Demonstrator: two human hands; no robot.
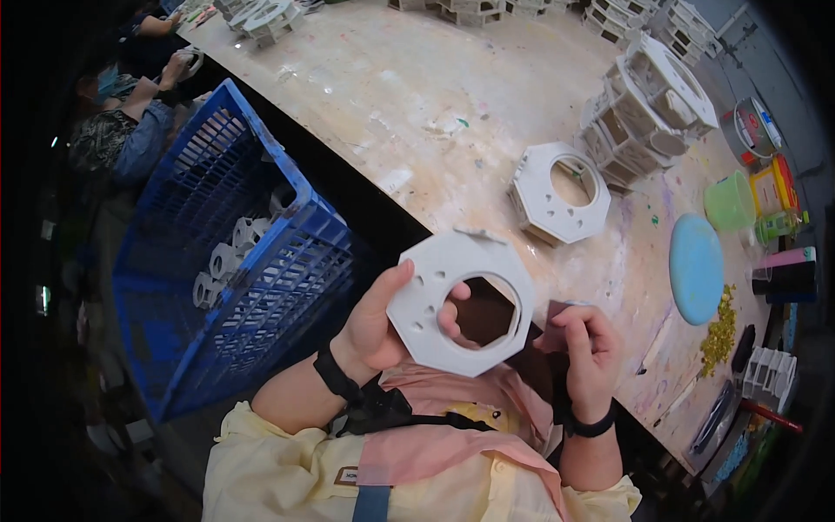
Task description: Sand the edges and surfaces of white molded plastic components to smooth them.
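Note:
My left hand grips a white octagonal frame by its left side, with fingertips showing through the large round hole. Small cut-outs dot its face beside that hole. To the right of the frame, my right hand pinches a small, flat, brownish piece that looks like sandpaper. A gap separates this piece from the frame. On the table just beyond lies a similar octagonal frame, and behind it stands a stack of such frames.
A blue plastic crate with small white pieces stands at the left. Along the table's right side are a light-blue disc, a green cup and yellowish-green bits. Another person sits at the far left.

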